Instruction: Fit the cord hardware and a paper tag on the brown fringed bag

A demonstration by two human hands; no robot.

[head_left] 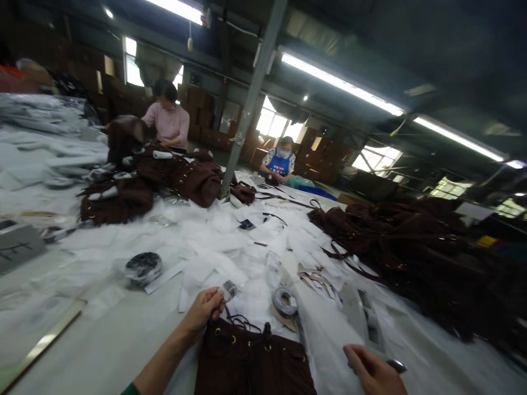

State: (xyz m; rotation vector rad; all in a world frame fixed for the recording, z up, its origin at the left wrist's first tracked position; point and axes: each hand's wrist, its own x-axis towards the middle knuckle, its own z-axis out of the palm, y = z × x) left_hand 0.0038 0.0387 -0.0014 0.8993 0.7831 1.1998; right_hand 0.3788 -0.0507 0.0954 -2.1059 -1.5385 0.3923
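Note:
A dark brown garment (253, 359) with gold eyelets and a dark drawstring lies on the white table in front of me. At its upper left corner, my left hand (208, 307) is closed, pinching a small greyish, partly clear tag (229, 289). My right hand (373, 372) is to the right of the garment and apart from it, its fingers curled together. Beside that hand a dark, shiny rounded end (397, 366) sticks out; what it belongs to is hidden. A roll of grey tape (285, 303) rests just beyond the garment.
White paper sheets (222, 241) are strewn over the table. A dark wrapped roll (143, 269) lies left, a grey tape dispenser (364, 315) right. Brown garments (411, 247) are heaped at right and far left. A slanted metal post (251, 104) rises mid-table; two people work beyond.

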